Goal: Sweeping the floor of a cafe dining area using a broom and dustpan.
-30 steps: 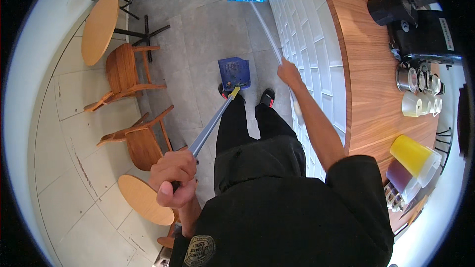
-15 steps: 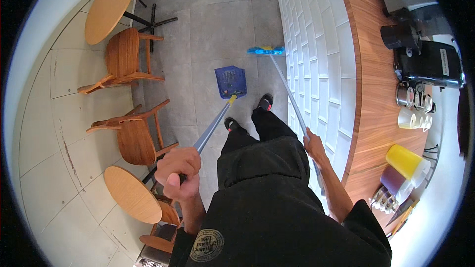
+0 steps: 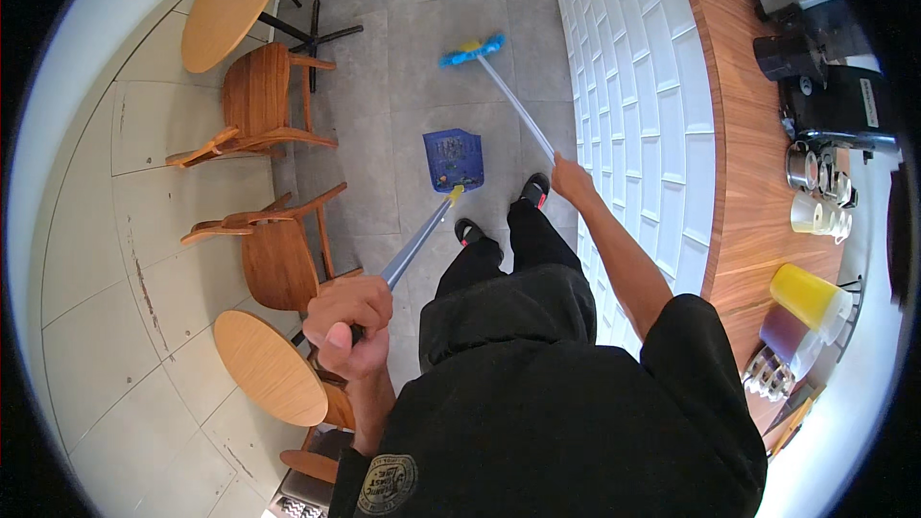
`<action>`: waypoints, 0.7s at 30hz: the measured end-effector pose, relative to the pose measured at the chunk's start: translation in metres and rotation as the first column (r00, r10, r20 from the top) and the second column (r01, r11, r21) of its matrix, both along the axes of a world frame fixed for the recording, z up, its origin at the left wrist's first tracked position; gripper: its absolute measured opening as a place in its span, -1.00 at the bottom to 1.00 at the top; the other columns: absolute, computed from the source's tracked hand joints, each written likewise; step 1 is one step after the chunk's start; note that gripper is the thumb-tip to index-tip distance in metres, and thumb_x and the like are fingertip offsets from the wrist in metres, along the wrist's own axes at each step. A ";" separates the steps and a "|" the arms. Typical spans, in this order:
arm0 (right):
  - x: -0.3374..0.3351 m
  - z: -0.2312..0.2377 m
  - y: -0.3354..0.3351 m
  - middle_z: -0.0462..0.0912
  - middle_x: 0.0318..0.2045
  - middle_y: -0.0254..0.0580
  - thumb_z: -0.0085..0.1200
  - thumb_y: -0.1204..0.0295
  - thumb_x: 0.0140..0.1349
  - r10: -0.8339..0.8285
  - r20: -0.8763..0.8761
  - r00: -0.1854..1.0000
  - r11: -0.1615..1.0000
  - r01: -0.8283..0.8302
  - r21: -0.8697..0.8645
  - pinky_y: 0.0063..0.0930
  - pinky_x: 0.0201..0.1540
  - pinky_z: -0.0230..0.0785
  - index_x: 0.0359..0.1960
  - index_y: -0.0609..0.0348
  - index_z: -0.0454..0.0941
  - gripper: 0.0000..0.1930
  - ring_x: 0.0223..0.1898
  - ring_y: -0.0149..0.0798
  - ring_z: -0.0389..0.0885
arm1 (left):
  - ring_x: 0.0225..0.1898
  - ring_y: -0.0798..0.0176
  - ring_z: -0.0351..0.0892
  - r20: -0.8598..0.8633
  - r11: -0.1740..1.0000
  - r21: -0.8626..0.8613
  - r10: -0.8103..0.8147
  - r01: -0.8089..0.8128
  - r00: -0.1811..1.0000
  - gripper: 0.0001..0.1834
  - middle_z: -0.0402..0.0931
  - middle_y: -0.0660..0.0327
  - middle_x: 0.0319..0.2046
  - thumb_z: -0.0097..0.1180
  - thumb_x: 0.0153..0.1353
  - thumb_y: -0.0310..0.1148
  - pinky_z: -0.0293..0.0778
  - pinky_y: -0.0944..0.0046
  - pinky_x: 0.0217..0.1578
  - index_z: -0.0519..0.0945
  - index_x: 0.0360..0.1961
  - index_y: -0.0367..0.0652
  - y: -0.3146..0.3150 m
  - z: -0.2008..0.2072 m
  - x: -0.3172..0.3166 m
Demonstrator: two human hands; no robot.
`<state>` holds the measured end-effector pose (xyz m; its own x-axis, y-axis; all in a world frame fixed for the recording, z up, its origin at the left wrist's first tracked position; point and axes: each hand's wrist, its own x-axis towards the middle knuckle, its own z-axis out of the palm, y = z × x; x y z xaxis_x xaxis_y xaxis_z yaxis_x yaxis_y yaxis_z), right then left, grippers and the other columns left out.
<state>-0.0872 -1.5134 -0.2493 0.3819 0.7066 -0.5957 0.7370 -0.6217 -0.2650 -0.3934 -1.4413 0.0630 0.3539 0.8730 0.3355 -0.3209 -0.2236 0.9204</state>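
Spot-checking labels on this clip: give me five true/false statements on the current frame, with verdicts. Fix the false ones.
1. The left hand grips the long grey handle of a blue plastic dustpan. True.
2. The blue-bristled broom head touches the dustpan. False: it is apart from it, farther ahead of the person.
3. The right hand holds the slender pale broom handle. True.
4. The yellow cylindrical container is on the person's left. False: it is on the right, on the brown wooden counter.
5. Brown wooden chairs stand on the person's left. True.
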 end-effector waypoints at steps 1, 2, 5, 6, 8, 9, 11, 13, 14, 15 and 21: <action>-0.007 0.000 -0.016 0.61 -0.33 0.19 -0.16 0.41 0.16 0.014 0.017 1.000 1.000 -0.014 -0.004 0.05 -0.21 0.44 0.13 0.21 0.30 -0.54 -0.25 0.18 0.61 | -0.91 0.37 -0.06 -0.024 1.000 0.000 0.016 -0.016 1.000 -0.48 0.03 0.27 -0.95 -0.24 0.15 -0.14 -0.14 0.35 -0.83 0.15 -0.89 -0.16 -0.001 -0.001 -0.004; -0.017 0.007 -0.038 0.61 -0.32 0.19 -0.16 0.41 0.17 0.029 0.039 0.999 1.000 -0.029 -0.003 0.05 -0.21 0.44 0.15 0.20 0.28 -0.53 -0.25 0.17 0.61 | -0.91 0.37 -0.05 -0.044 0.999 0.006 0.034 -0.033 0.998 -0.48 0.03 0.27 -0.95 -0.24 0.15 -0.14 -0.13 0.35 -0.83 0.15 -0.89 -0.16 -0.002 -0.001 -0.008; -0.024 0.028 -0.114 0.57 -0.25 0.29 -0.22 0.35 0.22 -0.018 -0.015 1.000 0.978 0.014 -0.207 0.07 -0.14 0.41 0.25 0.13 0.13 -0.48 -0.22 0.20 0.59 | -0.90 0.33 0.05 -0.065 0.999 0.039 0.026 -0.024 0.998 -0.42 0.06 0.27 -0.92 -0.22 0.21 -0.11 -0.12 0.35 -0.81 0.15 -0.90 -0.21 0.000 -0.007 -0.021; -0.025 0.030 -0.144 0.57 -0.37 0.32 -0.26 0.31 0.27 -0.009 0.012 1.000 0.987 0.011 -0.161 0.14 -0.20 0.40 0.26 0.05 0.12 -0.50 -0.28 0.29 0.57 | -0.90 0.33 0.05 -0.053 0.999 0.034 0.029 -0.027 0.998 -0.42 0.06 0.27 -0.92 -0.22 0.21 -0.11 -0.12 0.35 -0.81 0.15 -0.90 -0.21 0.001 -0.009 -0.023; -0.034 0.076 -0.158 0.57 -0.29 0.33 -0.22 0.31 0.26 -0.074 -0.041 0.996 0.976 0.065 -0.207 0.06 -0.12 0.39 0.25 0.08 0.20 -0.51 -0.23 0.29 0.55 | -0.89 0.34 0.04 -0.001 1.000 0.009 0.019 -0.019 1.000 -0.40 0.05 0.28 -0.91 -0.19 0.22 -0.11 -0.14 0.36 -0.80 0.17 -0.89 -0.23 0.002 -0.017 -0.031; -0.036 0.094 -0.167 0.57 -0.29 0.33 -0.22 0.31 0.26 -0.077 -0.031 0.997 0.975 0.069 -0.212 0.06 -0.12 0.39 0.25 0.08 0.20 -0.51 -0.23 0.29 0.55 | -0.89 0.34 0.04 0.008 1.000 0.004 0.017 -0.017 1.000 -0.40 0.05 0.28 -0.91 -0.19 0.22 -0.11 -0.14 0.36 -0.80 0.17 -0.89 -0.23 0.004 -0.021 -0.031; -0.039 0.114 -0.185 0.57 -0.26 0.32 -0.19 0.33 0.26 -0.201 -0.106 0.974 0.973 0.186 -0.135 0.04 -0.07 0.37 0.20 0.12 0.28 -0.55 -0.19 0.30 0.54 | -0.91 0.38 -0.02 0.029 0.999 0.038 -0.019 0.018 0.999 -0.49 0.05 0.29 -0.93 -0.23 0.16 -0.20 -0.09 0.40 -0.85 0.16 -0.88 -0.20 0.008 -0.026 -0.028; -0.040 0.116 -0.195 0.56 -0.26 0.33 -0.18 0.36 0.26 -0.236 -0.106 0.966 0.971 0.232 -0.052 0.02 -0.07 0.37 0.16 0.16 0.32 -0.58 -0.19 0.29 0.54 | -0.91 0.37 -0.02 0.041 0.998 0.047 -0.049 0.047 0.998 -0.49 0.05 0.29 -0.92 -0.24 0.17 -0.21 -0.10 0.39 -0.84 0.17 -0.88 -0.20 0.012 -0.029 -0.023; -0.040 0.119 -0.189 0.56 -0.27 0.33 -0.19 0.36 0.26 -0.251 -0.084 0.964 0.968 0.249 -0.040 0.03 -0.09 0.38 0.16 0.18 0.32 -0.58 -0.21 0.30 0.54 | -0.91 0.37 -0.01 0.045 0.996 0.061 -0.071 0.068 0.996 -0.49 0.05 0.29 -0.92 -0.24 0.18 -0.22 -0.10 0.38 -0.84 0.17 -0.88 -0.21 0.012 -0.030 -0.021; -0.039 0.121 -0.182 0.56 -0.27 0.34 -0.20 0.36 0.26 -0.265 -0.064 0.962 0.964 0.264 -0.028 0.04 -0.11 0.39 0.16 0.20 0.31 -0.58 -0.23 0.31 0.54 | -0.91 0.37 -0.01 0.041 0.996 0.059 -0.073 0.070 0.997 -0.49 0.05 0.29 -0.92 -0.24 0.18 -0.22 -0.10 0.38 -0.84 0.17 -0.88 -0.21 0.012 -0.030 -0.019; -0.011 0.071 -0.111 0.57 -0.43 0.32 -0.21 0.40 0.24 -0.180 0.085 0.980 0.984 0.181 -0.001 0.09 -0.23 0.42 0.05 0.33 0.29 -0.63 -0.33 0.28 0.57 | -0.85 0.34 0.07 -0.072 0.982 0.029 -0.185 0.188 0.980 -0.44 0.07 0.28 -0.87 -0.20 0.22 -0.11 -0.11 0.32 -0.76 0.17 -0.86 -0.22 0.009 -0.031 0.003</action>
